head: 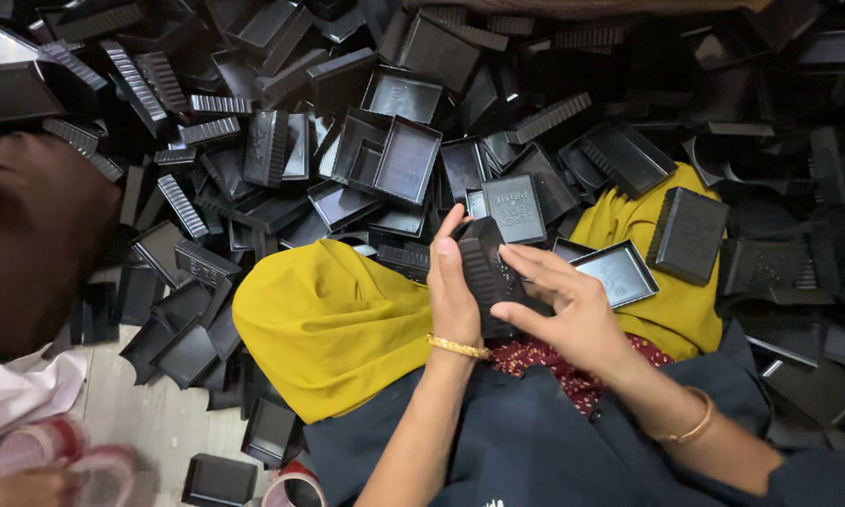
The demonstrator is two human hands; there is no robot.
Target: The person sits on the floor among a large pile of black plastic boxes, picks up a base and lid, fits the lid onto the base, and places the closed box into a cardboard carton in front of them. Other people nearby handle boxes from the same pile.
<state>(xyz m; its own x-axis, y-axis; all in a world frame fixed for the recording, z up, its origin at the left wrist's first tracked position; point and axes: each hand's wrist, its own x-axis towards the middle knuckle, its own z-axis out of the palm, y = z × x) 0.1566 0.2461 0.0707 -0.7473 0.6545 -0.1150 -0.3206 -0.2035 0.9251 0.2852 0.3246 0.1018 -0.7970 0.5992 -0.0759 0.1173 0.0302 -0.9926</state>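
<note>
My left hand grips a black ribbed plastic case from its left side, thumb up along its edge. My right hand rests on the case from the right, fingers spread over its face. Both wrists wear a thin gold bangle. The case is held above my lap, over yellow cloth and dark blue fabric. A flat black lid with pale print lies just behind the held case.
A large heap of black plastic trays and lids fills the floor ahead and to both sides. Another person's head leans in at the left, with blurred tape rolls below. A black box and an open tray lie on the yellow cloth at right.
</note>
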